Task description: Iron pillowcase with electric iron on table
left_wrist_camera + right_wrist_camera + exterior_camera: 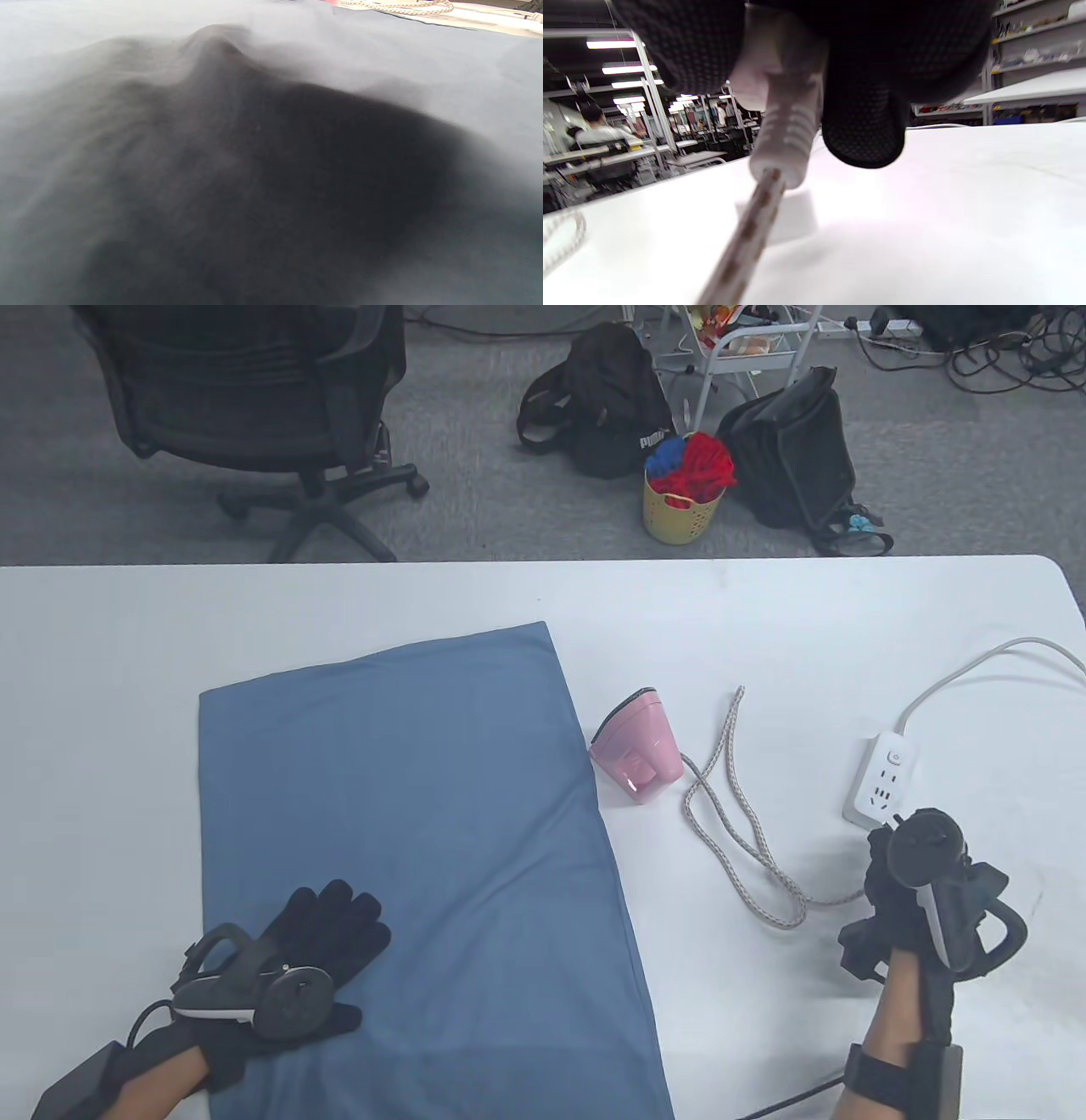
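A blue pillowcase (407, 831) lies flat on the white table (764, 628); it fills the left wrist view (424, 84). My left hand (322, 929) rests flat on its near left part, fingers spread. A pink iron (638, 745) lies just right of the pillowcase. Its braided cord (747, 848) loops toward my right hand (887, 857), which grips the iron's white plug (780, 127) right at the near end of a white power strip (882, 780). Whether the plug sits in a socket is hidden.
The power strip's grey cable (976, 666) runs off the table's right edge. Beyond the far edge stand an office chair (254, 407), black bags (789, 458) and a yellow basket (683, 504) on the floor.
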Demonstrator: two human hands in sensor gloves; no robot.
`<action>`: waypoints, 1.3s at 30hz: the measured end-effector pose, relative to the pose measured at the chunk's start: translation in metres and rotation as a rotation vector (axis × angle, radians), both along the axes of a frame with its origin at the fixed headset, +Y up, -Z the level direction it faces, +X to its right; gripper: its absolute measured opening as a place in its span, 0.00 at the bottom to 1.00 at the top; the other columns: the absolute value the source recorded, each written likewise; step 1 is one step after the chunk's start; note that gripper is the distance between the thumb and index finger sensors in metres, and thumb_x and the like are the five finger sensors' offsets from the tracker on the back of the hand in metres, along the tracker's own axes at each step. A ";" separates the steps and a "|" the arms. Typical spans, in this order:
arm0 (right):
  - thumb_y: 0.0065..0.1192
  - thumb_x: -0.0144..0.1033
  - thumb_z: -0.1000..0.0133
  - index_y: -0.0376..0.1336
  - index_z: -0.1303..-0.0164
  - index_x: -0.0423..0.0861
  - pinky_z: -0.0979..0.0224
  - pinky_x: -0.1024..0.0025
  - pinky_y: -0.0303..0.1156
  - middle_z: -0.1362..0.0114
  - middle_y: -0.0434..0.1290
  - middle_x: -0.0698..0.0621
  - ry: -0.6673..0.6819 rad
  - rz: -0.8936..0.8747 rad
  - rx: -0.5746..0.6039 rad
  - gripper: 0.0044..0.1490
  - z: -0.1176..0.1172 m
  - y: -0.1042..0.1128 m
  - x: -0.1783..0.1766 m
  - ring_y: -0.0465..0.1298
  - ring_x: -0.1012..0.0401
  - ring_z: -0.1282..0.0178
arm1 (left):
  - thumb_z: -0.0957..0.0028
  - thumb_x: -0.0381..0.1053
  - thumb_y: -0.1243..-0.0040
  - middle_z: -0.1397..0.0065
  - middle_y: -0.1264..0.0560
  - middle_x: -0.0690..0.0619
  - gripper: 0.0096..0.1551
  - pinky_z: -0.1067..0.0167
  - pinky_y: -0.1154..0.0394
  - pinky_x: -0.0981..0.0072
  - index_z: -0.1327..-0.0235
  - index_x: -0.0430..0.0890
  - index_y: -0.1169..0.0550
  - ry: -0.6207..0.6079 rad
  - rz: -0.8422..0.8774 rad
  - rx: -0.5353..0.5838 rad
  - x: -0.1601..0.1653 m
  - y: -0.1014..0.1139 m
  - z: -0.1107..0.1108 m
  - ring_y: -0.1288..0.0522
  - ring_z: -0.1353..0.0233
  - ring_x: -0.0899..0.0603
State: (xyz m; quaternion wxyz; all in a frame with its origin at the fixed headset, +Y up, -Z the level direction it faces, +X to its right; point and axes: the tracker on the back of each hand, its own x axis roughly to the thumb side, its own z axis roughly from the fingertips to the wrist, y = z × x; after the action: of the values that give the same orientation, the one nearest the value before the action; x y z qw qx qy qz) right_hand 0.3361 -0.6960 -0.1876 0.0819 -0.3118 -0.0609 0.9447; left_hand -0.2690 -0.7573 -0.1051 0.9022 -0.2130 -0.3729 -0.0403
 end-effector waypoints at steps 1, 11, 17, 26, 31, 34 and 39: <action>0.68 0.47 0.50 0.62 0.30 0.40 0.44 0.55 0.81 0.35 0.76 0.39 0.001 -0.011 -0.013 0.40 -0.003 0.000 0.002 0.88 0.51 0.43 | 0.48 0.71 0.64 0.18 0.79 0.49 0.50 0.27 0.74 0.36 0.25 0.56 0.70 0.002 -0.001 0.002 0.000 0.000 0.000 0.80 0.22 0.33; 0.77 0.44 0.58 0.71 0.34 0.44 0.49 0.59 0.82 0.38 0.78 0.38 -0.089 0.041 -0.177 0.40 -0.052 -0.010 0.022 0.88 0.51 0.53 | 0.48 0.71 0.64 0.18 0.79 0.48 0.50 0.27 0.74 0.36 0.25 0.56 0.70 0.033 -0.007 -0.015 -0.005 -0.002 -0.005 0.80 0.21 0.33; 0.72 0.42 0.55 0.73 0.34 0.48 0.48 0.59 0.79 0.37 0.76 0.37 -0.081 0.076 -0.244 0.36 -0.077 -0.018 0.013 0.84 0.54 0.56 | 0.47 0.71 0.64 0.17 0.79 0.48 0.50 0.26 0.74 0.36 0.24 0.56 0.70 0.038 -0.015 -0.019 -0.006 -0.002 -0.006 0.79 0.21 0.33; 0.68 0.42 0.51 0.72 0.33 0.49 0.47 0.58 0.76 0.34 0.74 0.40 -0.119 0.157 -0.278 0.33 -0.092 -0.030 0.005 0.81 0.54 0.55 | 0.47 0.71 0.64 0.17 0.78 0.48 0.50 0.26 0.73 0.36 0.24 0.56 0.69 0.035 -0.021 -0.030 -0.006 -0.003 -0.006 0.79 0.21 0.33; 0.69 0.43 0.51 0.73 0.34 0.49 0.48 0.59 0.75 0.35 0.73 0.41 -0.108 0.213 -0.359 0.33 -0.102 -0.031 -0.002 0.81 0.55 0.56 | 0.47 0.71 0.64 0.17 0.76 0.48 0.50 0.26 0.72 0.36 0.24 0.56 0.69 0.022 -0.038 -0.043 -0.004 -0.006 -0.005 0.78 0.21 0.32; 0.70 0.43 0.51 0.73 0.34 0.48 0.48 0.59 0.77 0.36 0.74 0.39 -0.121 0.275 -0.407 0.33 -0.109 -0.032 -0.009 0.82 0.55 0.57 | 0.47 0.71 0.64 0.17 0.78 0.48 0.50 0.26 0.72 0.36 0.24 0.56 0.69 0.014 -0.051 -0.052 -0.003 -0.008 -0.004 0.78 0.21 0.32; 0.71 0.44 0.52 0.72 0.34 0.46 0.50 0.60 0.77 0.37 0.75 0.39 -0.095 0.355 -0.509 0.35 -0.117 -0.036 -0.017 0.83 0.56 0.58 | 0.47 0.71 0.64 0.17 0.78 0.48 0.50 0.26 0.72 0.36 0.24 0.56 0.69 0.009 -0.057 -0.057 -0.002 -0.009 -0.004 0.77 0.21 0.32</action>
State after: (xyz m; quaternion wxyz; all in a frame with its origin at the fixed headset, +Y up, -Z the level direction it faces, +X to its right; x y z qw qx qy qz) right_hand 0.3187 -0.7317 -0.3045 -0.1678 -0.3504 0.1206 0.9135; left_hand -0.2711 -0.7664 -0.1091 0.8958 -0.2495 -0.3637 -0.0542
